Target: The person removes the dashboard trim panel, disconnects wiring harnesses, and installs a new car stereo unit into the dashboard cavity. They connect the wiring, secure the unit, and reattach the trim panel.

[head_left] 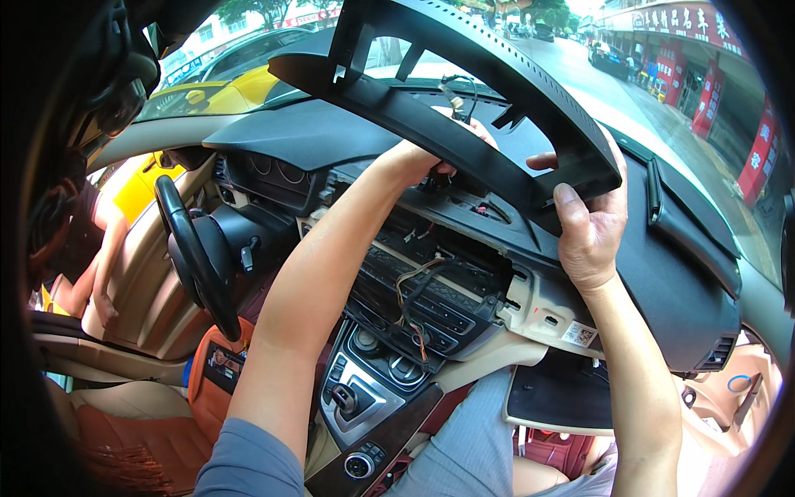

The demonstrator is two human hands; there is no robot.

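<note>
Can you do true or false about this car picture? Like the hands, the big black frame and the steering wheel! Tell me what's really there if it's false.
1. The right hand grips one end of the black frame. True.
2. The black frame is solid, with no openings. False: it has big openings you can see through.
3. The left hand is nearer the black frame than the steering wheel. True.
4. In the picture, the steering wheel is right of the black frame. False: it is left of it.
5. The right hand wears a glove. False: it is bare.
</note>
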